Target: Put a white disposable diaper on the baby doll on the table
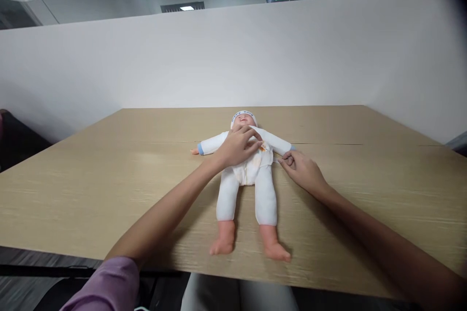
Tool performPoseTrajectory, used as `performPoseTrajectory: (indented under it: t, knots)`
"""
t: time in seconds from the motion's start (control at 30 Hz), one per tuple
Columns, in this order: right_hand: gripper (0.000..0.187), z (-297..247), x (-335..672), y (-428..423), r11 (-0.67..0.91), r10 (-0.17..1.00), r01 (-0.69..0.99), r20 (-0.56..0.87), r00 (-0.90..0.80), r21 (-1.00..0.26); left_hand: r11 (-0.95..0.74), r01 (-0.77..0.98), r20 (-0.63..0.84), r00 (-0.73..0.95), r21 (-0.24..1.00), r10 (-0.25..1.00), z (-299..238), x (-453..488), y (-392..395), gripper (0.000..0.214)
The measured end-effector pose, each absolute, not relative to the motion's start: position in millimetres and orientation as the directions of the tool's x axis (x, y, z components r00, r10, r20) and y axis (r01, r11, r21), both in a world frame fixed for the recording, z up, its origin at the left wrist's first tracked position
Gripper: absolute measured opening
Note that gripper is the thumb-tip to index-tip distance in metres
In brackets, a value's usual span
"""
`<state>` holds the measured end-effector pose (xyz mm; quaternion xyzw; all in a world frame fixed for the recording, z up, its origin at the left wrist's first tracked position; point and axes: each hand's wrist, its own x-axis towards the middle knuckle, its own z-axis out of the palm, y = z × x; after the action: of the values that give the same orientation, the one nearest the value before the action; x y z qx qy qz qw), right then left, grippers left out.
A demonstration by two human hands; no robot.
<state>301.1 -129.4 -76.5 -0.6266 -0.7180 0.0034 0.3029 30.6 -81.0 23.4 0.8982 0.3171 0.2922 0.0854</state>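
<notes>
A baby doll (266,199) lies on its back, head away from me, in a white suit with blue cuffs and a white cap. A white diaper (247,174) with orange marks is around its hips. My left hand (239,146) lies across the doll's belly and the diaper's upper edge, fingers stretched out and partly spread. Beside the doll, on the right, my right hand (301,169) is closed in a pinch on the diaper's side tab (276,160), which sticks out sideways. The left hand hides part of the chest and the waistband.
The doll lies on a wide wooden table (109,194), its feet toward the front edge. A white partition wall (204,58) rises behind the table and on the right. At the far left is a dark chair back (22,138).
</notes>
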Motion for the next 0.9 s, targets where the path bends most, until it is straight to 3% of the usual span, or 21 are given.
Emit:
performPoseTrajectory:
  t: [0.13,0.4,0.57,0.73,0.9]
  knots:
    - [0.026,-85,301,-125,0.174,0.907,0.905,0.422,0.006,-0.388,-0.757,0.591,0.373,0.660,0.280,0.652,21,46,-77,0.028]
    - [0.030,-89,306,-118,0.123,0.939,0.877,0.340,0.049,-0.465,-0.673,0.672,0.288,0.609,0.308,0.739,21,49,-79,0.032]
    - [0.036,-88,307,-119,0.059,0.963,0.873,0.258,0.078,-0.483,-0.668,0.679,0.298,0.598,0.304,0.744,20,50,-81,0.046]
    - [0.037,-88,303,-122,0.058,0.956,0.862,0.278,0.098,-0.504,-0.668,0.697,0.306,0.597,0.261,0.742,19,50,-85,0.054]
    - [0.034,-80,299,-125,-0.037,0.979,0.825,0.145,0.142,-0.564,-0.665,0.702,0.288,0.601,0.255,0.745,20,50,-88,0.056]
